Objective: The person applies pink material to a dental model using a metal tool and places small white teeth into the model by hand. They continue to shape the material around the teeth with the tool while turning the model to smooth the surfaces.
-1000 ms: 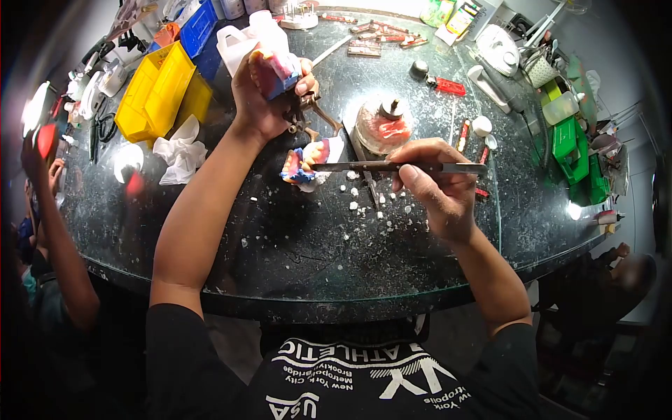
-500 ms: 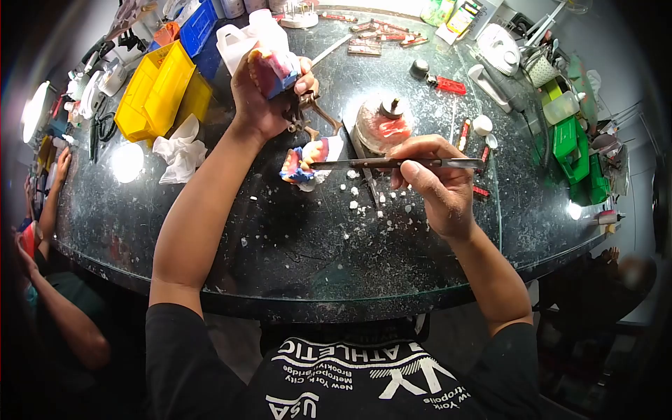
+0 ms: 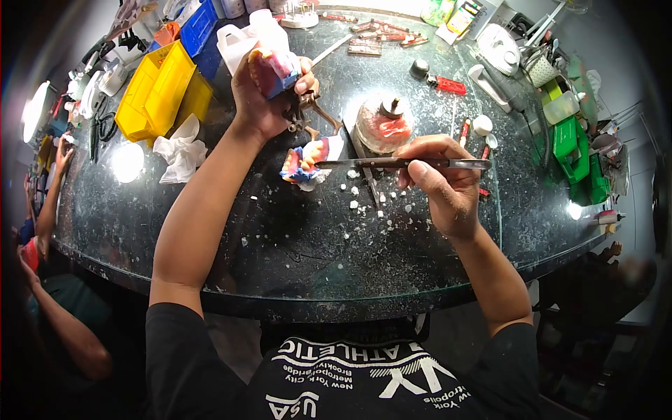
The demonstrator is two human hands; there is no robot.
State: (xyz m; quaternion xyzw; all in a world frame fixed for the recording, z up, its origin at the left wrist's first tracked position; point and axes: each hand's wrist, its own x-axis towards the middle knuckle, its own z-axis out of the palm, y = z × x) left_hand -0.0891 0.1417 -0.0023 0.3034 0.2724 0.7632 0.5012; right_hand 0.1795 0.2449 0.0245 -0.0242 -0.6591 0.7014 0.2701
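Note:
My left hand is closed around the upper half of a dental articulator, whose upper denture model shows pink wax, teeth and a blue edge. Below it hangs the brass-coloured articulator frame, joined to the lower denture model with teeth set in pink wax on a blue and white base. Between thumb and fingers, my right hand pinches a wax knife with a dark handle. The knife's left tip meets or nearly meets the teeth of the lower model; exact contact is hard to tell.
A glass spirit burner stands just beyond the knife. White plaster crumbs lie on the dark table. Yellow bins and crumpled tissue are at left, a red lighter and green bins at right. Another person's arm reaches in from the left.
My right hand and the wax knife have shifted slightly right, the tip drawing back a little across the lower teeth. My left hand and the articulator look almost still.

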